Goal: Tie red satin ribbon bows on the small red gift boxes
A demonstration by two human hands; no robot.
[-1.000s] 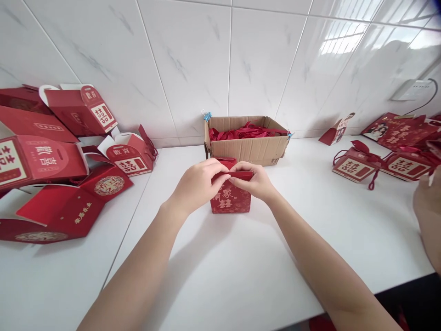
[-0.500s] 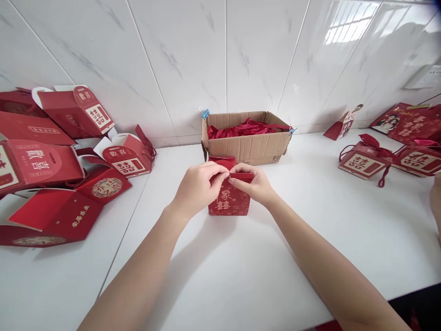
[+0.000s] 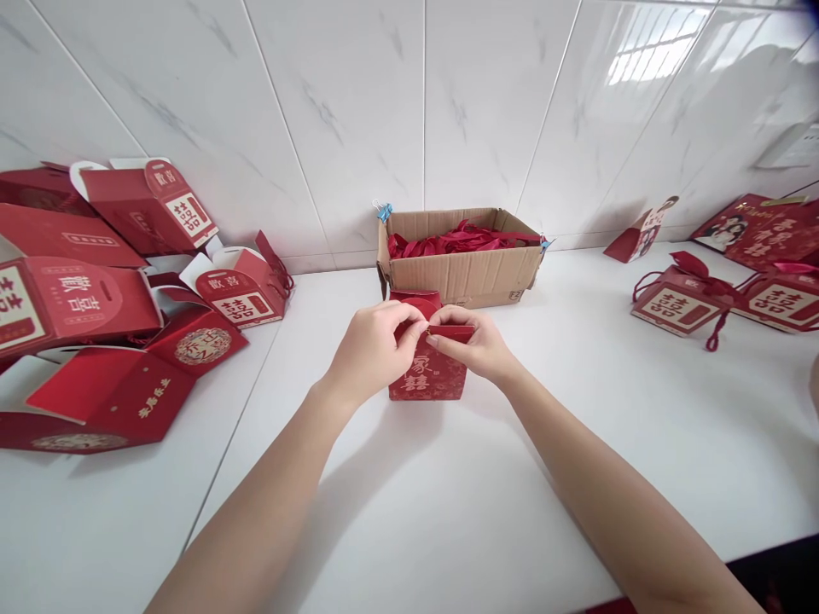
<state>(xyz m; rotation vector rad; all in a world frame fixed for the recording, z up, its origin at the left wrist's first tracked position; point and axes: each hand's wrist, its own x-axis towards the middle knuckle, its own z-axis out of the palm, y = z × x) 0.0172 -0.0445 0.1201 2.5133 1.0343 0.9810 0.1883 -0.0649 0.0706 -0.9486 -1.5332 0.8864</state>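
A red paper gift box with pale characters stands upright on the white table in front of me, its top flaps raised. My left hand pinches at the middle of the box's top edge; whatever lies between thumb and forefinger is too small to make out. My right hand grips the front top flap, thumb in front and fingers behind. The fingertips of both hands meet at the same spot. The inside of the box is hidden from view.
Behind the box, a cardboard carton holds red ribbons, with blue clips on its ends. Several red boxes are piled at left. Ribboned boxes sit at right, near a small triangular box. Part of another person shows at the right edge.
The view has shifted slightly. Both hands stay at the top edge of the box with almost the same grip, and the box stands in place.
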